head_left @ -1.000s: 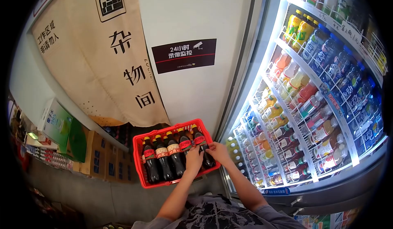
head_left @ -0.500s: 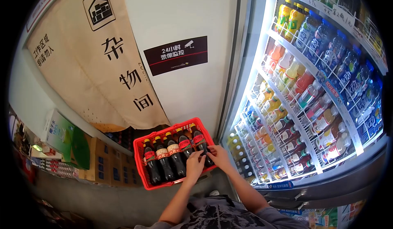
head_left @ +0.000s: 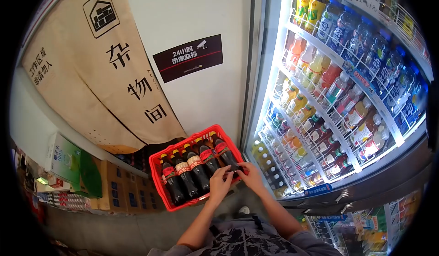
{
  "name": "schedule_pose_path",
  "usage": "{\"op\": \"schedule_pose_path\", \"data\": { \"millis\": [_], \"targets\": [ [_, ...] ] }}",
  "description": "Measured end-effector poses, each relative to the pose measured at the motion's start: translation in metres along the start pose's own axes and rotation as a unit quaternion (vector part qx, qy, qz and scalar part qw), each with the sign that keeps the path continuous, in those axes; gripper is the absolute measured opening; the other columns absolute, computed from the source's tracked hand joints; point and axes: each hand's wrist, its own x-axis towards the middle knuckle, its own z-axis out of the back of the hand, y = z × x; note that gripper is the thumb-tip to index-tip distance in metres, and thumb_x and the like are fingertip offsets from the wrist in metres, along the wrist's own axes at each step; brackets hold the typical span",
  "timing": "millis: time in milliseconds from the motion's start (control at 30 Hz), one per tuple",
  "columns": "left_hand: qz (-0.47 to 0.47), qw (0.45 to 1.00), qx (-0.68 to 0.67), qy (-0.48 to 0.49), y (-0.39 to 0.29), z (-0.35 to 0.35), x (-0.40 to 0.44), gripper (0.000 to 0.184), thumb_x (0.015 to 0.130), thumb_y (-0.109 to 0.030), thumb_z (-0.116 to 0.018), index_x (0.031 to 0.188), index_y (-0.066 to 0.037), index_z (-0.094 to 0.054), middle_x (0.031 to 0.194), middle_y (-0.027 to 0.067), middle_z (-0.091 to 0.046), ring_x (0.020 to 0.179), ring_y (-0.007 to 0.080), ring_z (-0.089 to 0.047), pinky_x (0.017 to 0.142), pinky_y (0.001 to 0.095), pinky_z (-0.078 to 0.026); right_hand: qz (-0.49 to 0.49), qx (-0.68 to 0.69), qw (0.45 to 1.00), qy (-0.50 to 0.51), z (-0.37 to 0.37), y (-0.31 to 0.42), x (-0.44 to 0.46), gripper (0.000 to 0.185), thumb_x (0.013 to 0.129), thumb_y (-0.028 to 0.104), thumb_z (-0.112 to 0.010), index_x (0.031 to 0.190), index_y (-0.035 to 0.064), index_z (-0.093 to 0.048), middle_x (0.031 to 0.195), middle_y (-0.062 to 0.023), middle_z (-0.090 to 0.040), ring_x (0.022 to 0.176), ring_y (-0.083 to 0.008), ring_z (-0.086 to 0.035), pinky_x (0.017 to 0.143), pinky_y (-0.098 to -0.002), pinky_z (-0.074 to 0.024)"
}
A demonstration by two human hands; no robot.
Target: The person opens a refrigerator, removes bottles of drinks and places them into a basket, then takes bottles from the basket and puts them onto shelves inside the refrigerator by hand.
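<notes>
The cola bottle nearest your hands [head_left: 224, 150] leans at the right end of the front row in the red basket [head_left: 159, 185], its yellow cap toward the far rim and its base toward you. Your left hand [head_left: 220, 185] and right hand [head_left: 251, 177] come together at that base, by the near right corner of the basket, their fingers bent and fingertips close together. You have both thumbs turned inward; I cannot tell whether either hand is grasping the bottle, the rim or something small between the fingers.

To the left of that bottle, four more dark bottles lean side by side in your front row: one with a red label [head_left: 210, 156], two with cream labels [head_left: 190, 166] and, at the left end, another with a red label [head_left: 171, 178]. More yellow caps show behind them.

Just to the right of your basket stands a lit cooler [head_left: 397, 140], its shelves packed with drinks. Beyond the basket, a beige curtain [head_left: 77, 54] hangs beside a white panel [head_left: 201, 102] bearing a dark sign [head_left: 188, 68]. To your left, brown cartons [head_left: 108, 183] stand along the grey floor [head_left: 137, 224], next to a green box [head_left: 87, 176].
</notes>
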Motion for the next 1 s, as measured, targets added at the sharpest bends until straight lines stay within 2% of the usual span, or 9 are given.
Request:
{"op": "schedule_pose_path", "data": {
  "millis": [133, 267, 300, 367, 600, 767, 833, 967, 1000],
  "targets": [
    [0.008, 1.000, -0.019, 0.011, -0.006, 0.039, -0.010, 0.030, 0.089, -0.008, -0.066, 0.118, 0.002, -0.063, 0.106, 0.0133, -0.067, 0.092, 0.0177, -0.068, 0.081, 0.0288, -0.055, -0.031, -0.005, 0.998, -0.056, -0.011, 0.019, -0.012, 0.030, 0.082, 0.009, -0.072, 0.111, 0.0027, -0.067, 0.105, -0.0129, -0.068, 0.092, -0.0212, -0.068, 0.082, -0.0307, -0.0542],
    [-0.002, 0.999, -0.026, -0.042, 0.006, 0.094, -0.020, 0.031, 0.089, -0.006, -0.066, 0.118, 0.002, -0.063, 0.104, 0.0131, -0.067, 0.088, 0.0161, -0.067, 0.079, 0.0275, -0.055, -0.017, 0.025, 0.997, -0.075, -0.039, 0.037, -0.018, 0.029, 0.086, 0.006, -0.070, 0.113, 0.0003, -0.065, 0.108, -0.0124, -0.068, 0.094, -0.0182, -0.067, 0.082, -0.0295, -0.0540],
    [0.007, 0.998, -0.029, -0.060, 0.009, 0.109, -0.025, 0.031, 0.089, -0.006, -0.066, 0.119, 0.002, -0.063, 0.105, 0.0133, -0.067, 0.089, 0.0160, -0.066, 0.079, 0.0276, -0.055, -0.024, 0.080, 0.994, -0.071, -0.048, 0.045, -0.021, 0.029, 0.087, 0.005, -0.068, 0.116, -0.0007, -0.064, 0.109, -0.0125, -0.067, 0.097, -0.0177, -0.066, 0.083, -0.0292, -0.0537],
    [0.021, 0.995, -0.019, -0.091, 0.014, 0.140, -0.035, 0.033, 0.089, -0.006, -0.066, 0.121, 0.002, -0.062, 0.107, 0.0139, -0.066, 0.090, 0.0159, -0.066, 0.081, 0.0277, -0.055, -0.052, 0.179, 0.982, -0.030, -0.064, 0.057, -0.028, 0.034, 0.091, 0.001, -0.063, 0.124, -0.0023, -0.058, 0.113, -0.0135, -0.065, 0.104, -0.0172, -0.063, 0.089, -0.0285, -0.0518],
    [0.071, 0.978, -0.067, -0.186, 0.039, 0.236, -0.075, 0.030, 0.090, -0.003, -0.064, 0.120, 0.002, -0.063, 0.109, 0.0114, -0.066, 0.091, 0.0121, -0.064, 0.080, 0.0244, -0.053, -0.084, 0.284, 0.954, 0.036, -0.118, 0.099, -0.063, 0.037, 0.092, 0.002, -0.063, 0.128, -0.0009, -0.055, 0.116, -0.0131, -0.064, 0.106, -0.0154, -0.062, 0.091, -0.0266, -0.0504],
    [0.099, 0.967, -0.066, -0.225, 0.044, 0.270, -0.100, 0.032, 0.091, -0.005, -0.064, 0.122, 0.003, -0.061, 0.108, 0.0123, -0.067, 0.090, 0.0106, -0.063, 0.079, 0.0224, -0.052, -0.093, 0.277, 0.953, 0.077, -0.145, 0.121, -0.067, 0.041, 0.092, 0.002, -0.063, 0.132, -0.0005, -0.052, 0.120, -0.0131, -0.062, 0.110, -0.0165, -0.061, 0.093, -0.0271, -0.0496],
    [0.106, 0.965, -0.073, -0.229, 0.047, 0.276, -0.107, 0.033, 0.091, -0.005, -0.064, 0.123, 0.003, -0.061, 0.108, 0.0124, -0.067, 0.090, 0.0106, -0.064, 0.079, 0.0223, -0.052, -0.073, 0.281, 0.953, 0.083, -0.153, 0.133, -0.062, 0.046, 0.092, 0.001, -0.060, 0.136, -0.0016, -0.046, 0.127, -0.0148, -0.058, 0.115, -0.0202, -0.059, 0.097, -0.0303, -0.0477],
    [0.101, 0.960, -0.080, -0.247, 0.050, 0.275, -0.109, 0.034, 0.092, -0.007, -0.063, 0.124, 0.003, -0.060, 0.109, 0.0130, -0.067, 0.091, 0.0116, -0.064, 0.080, 0.0231, -0.052, -0.063, 0.288, 0.947, 0.127, -0.167, 0.137, -0.056, 0.055, 0.091, 0.000, -0.062, 0.141, -0.0003, -0.041, 0.135, -0.0154, -0.052, 0.124, -0.0211, -0.053, 0.101, -0.0315, -0.0443],
    [0.098, 0.959, -0.081, -0.254, 0.050, 0.274, -0.107, 0.034, 0.092, -0.007, -0.063, 0.124, 0.003, -0.060, 0.109, 0.0130, -0.067, 0.091, 0.0116, -0.064, 0.080, 0.0231, -0.052, -0.046, 0.270, 0.951, 0.141, -0.168, 0.138, -0.055, 0.053, 0.092, 0.004, -0.064, 0.141, -0.0002, -0.043, 0.136, -0.0164, -0.051, 0.125, -0.0216, -0.052, 0.098, -0.0306, -0.0470]
  ]
}}
